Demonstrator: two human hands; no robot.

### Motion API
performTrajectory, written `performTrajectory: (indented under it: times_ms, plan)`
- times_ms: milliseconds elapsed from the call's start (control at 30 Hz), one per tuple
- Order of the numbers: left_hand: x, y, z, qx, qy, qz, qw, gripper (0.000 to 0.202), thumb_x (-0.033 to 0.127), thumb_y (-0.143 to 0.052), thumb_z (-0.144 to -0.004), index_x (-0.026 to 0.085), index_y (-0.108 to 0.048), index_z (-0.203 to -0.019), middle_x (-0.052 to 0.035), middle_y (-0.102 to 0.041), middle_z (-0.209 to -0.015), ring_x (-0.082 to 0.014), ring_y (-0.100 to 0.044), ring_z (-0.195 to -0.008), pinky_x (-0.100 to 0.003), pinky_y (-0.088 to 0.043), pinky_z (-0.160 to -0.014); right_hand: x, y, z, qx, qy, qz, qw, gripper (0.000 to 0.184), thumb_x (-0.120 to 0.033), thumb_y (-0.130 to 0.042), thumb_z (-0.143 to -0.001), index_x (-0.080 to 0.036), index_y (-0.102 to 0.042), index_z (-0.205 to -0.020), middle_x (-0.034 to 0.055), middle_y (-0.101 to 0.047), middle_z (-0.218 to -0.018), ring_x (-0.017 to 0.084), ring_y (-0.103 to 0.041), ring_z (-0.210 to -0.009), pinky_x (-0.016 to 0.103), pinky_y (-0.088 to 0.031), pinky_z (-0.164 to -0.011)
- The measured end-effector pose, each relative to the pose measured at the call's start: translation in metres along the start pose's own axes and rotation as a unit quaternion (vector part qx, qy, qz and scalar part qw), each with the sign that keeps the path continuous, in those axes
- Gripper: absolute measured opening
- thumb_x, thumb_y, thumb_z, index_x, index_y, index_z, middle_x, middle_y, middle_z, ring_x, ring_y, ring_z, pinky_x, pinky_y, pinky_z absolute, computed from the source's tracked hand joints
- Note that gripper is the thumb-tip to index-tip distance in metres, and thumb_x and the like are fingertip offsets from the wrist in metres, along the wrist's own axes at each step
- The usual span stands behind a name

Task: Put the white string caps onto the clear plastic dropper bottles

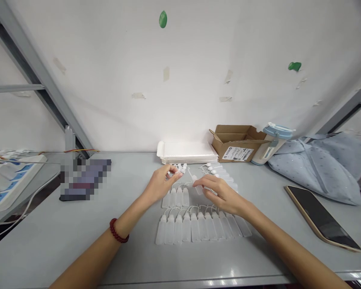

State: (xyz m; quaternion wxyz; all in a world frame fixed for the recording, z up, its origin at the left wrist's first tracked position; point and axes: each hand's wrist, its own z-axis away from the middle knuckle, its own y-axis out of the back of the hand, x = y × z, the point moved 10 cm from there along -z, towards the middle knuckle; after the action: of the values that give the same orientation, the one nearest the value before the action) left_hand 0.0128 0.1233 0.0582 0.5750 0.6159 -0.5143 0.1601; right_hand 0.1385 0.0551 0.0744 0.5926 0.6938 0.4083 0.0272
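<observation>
Several small translucent plastic dropper bottles (pixel 198 226) lie side by side in a row on the grey table (pixel 78 241), with a shorter row (pixel 177 198) behind them. My right hand (pixel 221 192) pinches one small bottle (pixel 197 187) above the rows. My left hand (pixel 162 182), with a red bead bracelet at the wrist, is closed in a pinch near a cluster of small white caps (pixel 180 168); what its fingers hold is too small to make out. More bottles (pixel 221 173) lie just beyond my right hand.
A stack of white trays (pixel 187 152) sits at the back, beside an open cardboard box (pixel 236 142) and a blue-lidded cup (pixel 272 144). A light-blue bag (pixel 319 168) and a phone (pixel 321 218) lie right. A power strip (pixel 9 176) and a blurred dark object (pixel 84 180) lie left.
</observation>
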Motion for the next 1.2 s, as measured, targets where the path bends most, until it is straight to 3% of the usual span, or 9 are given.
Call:
performTrajectory:
  times_ms: [67,167,400,600,733,833,1000,1200]
  plan:
    - [0.003,-0.011,0.005,-0.042,0.031,0.083,0.995,0.022,0.039,-0.060,-0.079,0.017,-0.056,-0.078,-0.0015,-0.061,-0.078,-0.0151,-0.056,-0.071,-0.028,-0.045,-0.065,-0.001,0.006,0.001,0.026,-0.010,-0.029,0.999,0.023,-0.018,-0.042,-0.088,-0.020,-0.058,-0.105,0.0057,-0.062,-0.091,0.018,-0.056,-0.084,0.033,-0.043,-0.076]
    - [0.006,-0.016,0.010,-0.046,0.053,0.172,0.983,0.025,0.035,-0.070,-0.070,0.016,-0.055,-0.075,0.0003,-0.058,-0.074,-0.0132,-0.056,-0.069,-0.025,-0.045,-0.063,0.000,0.009,0.002,0.056,-0.022,-0.071,0.996,0.017,-0.027,-0.047,-0.089,-0.020,-0.057,-0.101,0.0051,-0.063,-0.092,0.017,-0.056,-0.083,0.030,-0.044,-0.074]
    - [0.001,-0.021,0.008,-0.065,0.081,0.256,0.961,0.027,0.035,-0.074,-0.064,0.015,-0.062,-0.078,0.0006,-0.057,-0.069,-0.0106,-0.051,-0.062,-0.024,-0.043,-0.058,0.001,0.000,0.002,0.039,-0.050,-0.186,0.980,0.011,-0.028,-0.049,-0.088,-0.022,-0.057,-0.092,0.0035,-0.062,-0.089,0.015,-0.053,-0.079,0.029,-0.043,-0.074]
    - [0.002,-0.022,0.010,-0.073,0.089,0.276,0.954,0.030,0.038,-0.071,-0.069,0.015,-0.066,-0.087,-0.0010,-0.059,-0.072,-0.0097,-0.049,-0.058,-0.026,-0.044,-0.061,-0.001,-0.012,0.002,-0.015,-0.084,-0.325,0.942,0.012,-0.032,-0.049,-0.089,-0.020,-0.052,-0.091,0.0043,-0.063,-0.088,0.014,-0.051,-0.076,0.028,-0.041,-0.066]
    - [0.014,-0.028,0.014,-0.135,0.063,0.274,0.950,0.025,0.038,-0.066,-0.074,0.015,-0.067,-0.083,-0.0038,-0.061,-0.077,-0.0116,-0.050,-0.064,-0.026,-0.044,-0.065,-0.001,-0.022,0.004,-0.056,-0.108,-0.419,0.900,0.017,-0.037,-0.049,-0.090,-0.020,-0.049,-0.090,0.0039,-0.062,-0.088,0.011,-0.050,-0.067,0.027,-0.042,-0.063]
    - [0.020,-0.031,0.017,-0.168,0.053,0.256,0.950,0.021,0.036,-0.063,-0.077,0.015,-0.067,-0.081,-0.0017,-0.058,-0.070,-0.0119,-0.050,-0.064,-0.025,-0.043,-0.066,0.002,-0.023,0.004,-0.056,-0.115,-0.428,0.895,0.018,-0.038,-0.048,-0.090,-0.020,-0.048,-0.088,0.0030,-0.062,-0.086,0.009,-0.044,-0.061,0.025,-0.038,-0.059]
    - [0.020,-0.032,0.019,-0.160,0.066,0.240,0.955,0.020,0.035,-0.063,-0.076,0.015,-0.066,-0.079,-0.0017,-0.059,-0.069,-0.0126,-0.051,-0.064,-0.026,-0.044,-0.065,0.010,-0.027,0.005,-0.046,-0.141,-0.438,0.886,0.021,-0.043,-0.047,-0.090,-0.022,-0.042,-0.090,0.0005,-0.057,-0.081,0.009,-0.035,-0.056,0.023,-0.029,-0.053]
    - [0.021,-0.032,0.021,-0.129,0.055,0.242,0.960,0.021,0.035,-0.066,-0.073,0.016,-0.066,-0.082,-0.0051,-0.064,-0.082,-0.0168,-0.056,-0.077,-0.028,-0.046,-0.070,0.013,-0.038,0.007,-0.065,-0.174,-0.512,0.838,0.029,-0.050,-0.045,-0.088,-0.023,-0.036,-0.087,-0.0050,-0.045,-0.069,0.007,-0.026,-0.051,0.021,-0.021,-0.049]
